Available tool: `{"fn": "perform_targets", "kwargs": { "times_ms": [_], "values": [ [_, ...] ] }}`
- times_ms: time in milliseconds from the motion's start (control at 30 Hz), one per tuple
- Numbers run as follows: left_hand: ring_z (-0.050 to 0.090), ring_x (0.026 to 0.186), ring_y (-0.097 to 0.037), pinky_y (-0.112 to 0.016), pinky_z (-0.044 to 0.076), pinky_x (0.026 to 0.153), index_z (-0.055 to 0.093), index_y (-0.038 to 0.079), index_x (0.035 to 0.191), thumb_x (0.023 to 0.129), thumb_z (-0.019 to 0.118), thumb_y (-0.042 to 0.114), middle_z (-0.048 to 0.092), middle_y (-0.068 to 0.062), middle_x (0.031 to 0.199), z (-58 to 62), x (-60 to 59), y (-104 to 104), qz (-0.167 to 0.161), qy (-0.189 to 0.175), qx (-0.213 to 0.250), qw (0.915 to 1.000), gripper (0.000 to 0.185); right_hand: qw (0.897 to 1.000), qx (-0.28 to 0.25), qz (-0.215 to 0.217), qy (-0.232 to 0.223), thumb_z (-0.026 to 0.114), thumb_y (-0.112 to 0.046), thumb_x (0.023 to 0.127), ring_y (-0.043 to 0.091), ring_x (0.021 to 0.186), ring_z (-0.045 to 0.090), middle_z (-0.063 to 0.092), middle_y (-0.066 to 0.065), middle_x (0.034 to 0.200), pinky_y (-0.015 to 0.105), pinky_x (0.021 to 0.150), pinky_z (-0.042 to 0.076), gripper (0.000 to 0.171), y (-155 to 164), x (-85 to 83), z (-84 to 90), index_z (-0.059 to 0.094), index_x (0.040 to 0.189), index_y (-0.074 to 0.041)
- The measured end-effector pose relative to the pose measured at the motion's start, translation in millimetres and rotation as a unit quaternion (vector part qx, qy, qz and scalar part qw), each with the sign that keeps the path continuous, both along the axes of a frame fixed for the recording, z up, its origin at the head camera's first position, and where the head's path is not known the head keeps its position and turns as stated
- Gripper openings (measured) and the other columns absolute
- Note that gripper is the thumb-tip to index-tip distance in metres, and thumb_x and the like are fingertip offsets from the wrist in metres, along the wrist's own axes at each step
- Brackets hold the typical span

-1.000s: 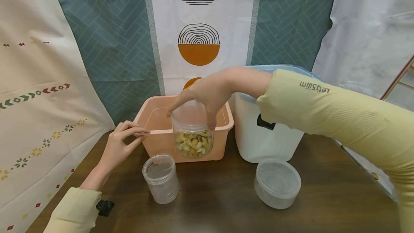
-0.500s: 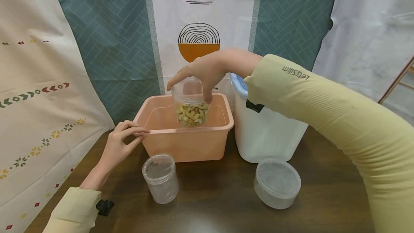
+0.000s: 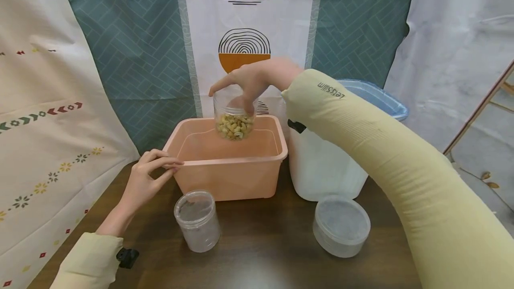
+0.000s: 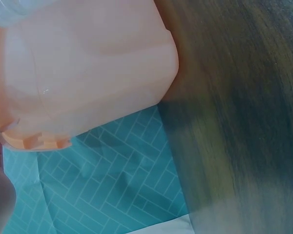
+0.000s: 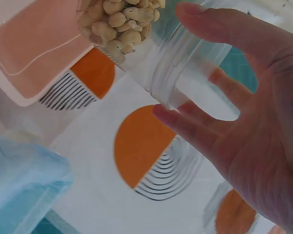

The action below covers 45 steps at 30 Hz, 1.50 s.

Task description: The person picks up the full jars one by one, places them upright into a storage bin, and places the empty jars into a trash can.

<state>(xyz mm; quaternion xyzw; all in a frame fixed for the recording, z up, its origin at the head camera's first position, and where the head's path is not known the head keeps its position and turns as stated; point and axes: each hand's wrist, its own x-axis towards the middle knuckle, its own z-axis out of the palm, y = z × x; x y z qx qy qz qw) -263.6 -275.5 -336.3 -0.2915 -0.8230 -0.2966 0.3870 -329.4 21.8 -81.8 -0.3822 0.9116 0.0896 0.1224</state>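
Centrally, the right hand (image 3: pixel 252 79) clasps the jar of cashews (image 3: pixel 233 113) above the peach tub (image 3: pixel 229 164); the left hand (image 3: pixel 148 177) pinches the tub's rim.

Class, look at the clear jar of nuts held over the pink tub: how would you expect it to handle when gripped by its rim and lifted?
The jar is probably light: nuts fill only its lower part. Its smooth clear wall looks slippery, and the right hand grips only the top rim, so it may slide. With no lid visible, tilting would likely spill nuts into the pink tub.

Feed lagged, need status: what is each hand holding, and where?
Right hand grips the cashew jar by its top rim; left hand pinches the pink bin's rim.
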Motion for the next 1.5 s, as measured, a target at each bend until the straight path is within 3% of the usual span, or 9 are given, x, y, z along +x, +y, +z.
{"fn": "perform_targets", "kwargs": {
  "times_ms": [167, 333, 500, 667, 867, 1067, 1267, 1367, 1500],
  "values": [
    [0.048, 0.089, -0.004, -0.016, 0.034, 0.079, 0.079, 0.010, 0.095, 0.068, 0.081, -0.013, 0.065, 0.000, 0.094, -0.2, -0.4, -1.2, 0.001, 0.000, -0.002, 1.0000, 0.036, 1.000, -0.008, -0.028, 0.000, 0.075, -0.015, 0.081, 0.022, 0.145, 0.029, 0.024, -0.004, 0.164, 0.051, 0.115, 0.036, 0.093, 0.4, -13.5, -13.6, 0.026, 0.149, -0.055],
    [0.048, 0.090, -0.003, -0.016, 0.034, 0.079, 0.079, 0.011, 0.095, 0.069, 0.081, -0.012, 0.065, 0.000, 0.093, -1.5, -0.8, -0.7, -0.001, -0.002, -0.002, 1.0000, 0.035, 0.999, -0.007, -0.039, 0.000, 0.078, -0.018, 0.080, 0.022, 0.141, 0.031, 0.027, -0.004, 0.163, 0.043, 0.107, 0.045, 0.093, 1.7, -21.5, -28.2, 0.028, 0.147, -0.057],
    [0.047, 0.090, -0.003, -0.016, 0.034, 0.079, 0.079, 0.011, 0.095, 0.069, 0.081, -0.012, 0.065, 0.001, 0.093, -2.0, -1.3, -0.5, 0.000, 0.000, 0.001, 1.0000, 0.035, 1.000, -0.006, -0.019, -0.010, 0.080, -0.016, 0.080, 0.021, 0.136, 0.035, 0.027, -0.004, 0.163, 0.035, 0.097, 0.052, 0.092, 1.4, -26.3, -40.3, 0.030, 0.148, -0.054],
    [0.047, 0.090, -0.002, -0.016, 0.034, 0.079, 0.079, 0.011, 0.095, 0.070, 0.081, -0.011, 0.065, 0.000, 0.094, -1.7, -1.9, -0.7, 0.007, -0.006, 0.001, 1.0000, 0.034, 1.000, -0.005, 0.004, -0.004, 0.080, -0.016, 0.078, 0.019, 0.131, 0.039, 0.032, -0.007, 0.160, 0.033, 0.094, 0.051, 0.092, 1.2, -33.0, -54.9, 0.032, 0.148, -0.052],
    [0.047, 0.090, -0.002, -0.016, 0.034, 0.078, 0.079, 0.010, 0.094, 0.070, 0.081, -0.011, 0.064, 0.000, 0.094, -1.9, -1.4, -0.7, 0.011, -0.008, -0.002, 0.9999, 0.033, 1.000, 0.011, 0.019, -0.016, 0.081, -0.016, 0.078, 0.018, 0.137, 0.038, 0.034, -0.008, 0.159, 0.034, 0.097, 0.050, 0.093, -0.5, -38.5, -75.6, 0.032, 0.150, -0.049],
    [0.047, 0.089, -0.003, -0.016, 0.034, 0.078, 0.079, 0.011, 0.095, 0.070, 0.081, -0.011, 0.065, 0.000, 0.094, -1.2, -1.1, -0.3, 0.009, -0.004, -0.001, 1.0000, 0.034, 0.998, 0.027, 0.046, -0.018, 0.084, -0.014, 0.076, 0.020, 0.139, 0.039, 0.038, -0.004, 0.157, 0.039, 0.111, 0.041, 0.096, -4.1, -41.4, -93.1, 0.033, 0.151, -0.046],
    [0.047, 0.089, -0.005, -0.017, 0.034, 0.079, 0.079, 0.012, 0.096, 0.072, 0.081, -0.008, 0.064, 0.000, 0.095, -1.2, -1.3, -0.7, 0.009, -0.013, -0.001, 0.9999, 0.031, 0.998, 0.032, 0.035, -0.038, 0.086, -0.014, 0.073, 0.020, 0.133, 0.043, 0.040, -0.001, 0.156, 0.039, 0.107, 0.044, 0.099, -3.3, -46.5, -107.8, 0.034, 0.149, -0.049],
    [0.047, 0.091, -0.004, -0.017, 0.034, 0.080, 0.079, 0.012, 0.096, 0.073, 0.081, -0.006, 0.065, 0.001, 0.096, -1.2, -0.5, -0.9, 0.011, -0.025, 0.001, 0.9996, 0.030, 0.997, 0.044, 0.044, -0.035, 0.087, -0.016, 0.071, 0.020, 0.136, 0.042, 0.038, -0.003, 0.158, 0.042, 0.112, 0.040, 0.100, -3.2, -51.0, -114.0, 0.034, 0.150, -0.048],
    [0.047, 0.089, -0.005, -0.017, 0.034, 0.079, 0.079, 0.012, 0.096, 0.071, 0.081, -0.009, 0.065, 0.001, 0.095, -2.0, -0.8, -0.4, 0.010, -0.011, 0.000, 0.9999, 0.033, 0.996, 0.061, 0.060, -0.032, 0.088, -0.017, 0.071, 0.020, 0.140, 0.039, 0.037, -0.004, 0.159, 0.043, 0.118, 0.033, 0.101, -3.9, -52.4, -117.9, 0.033, 0.151, -0.045]
  ]
}}
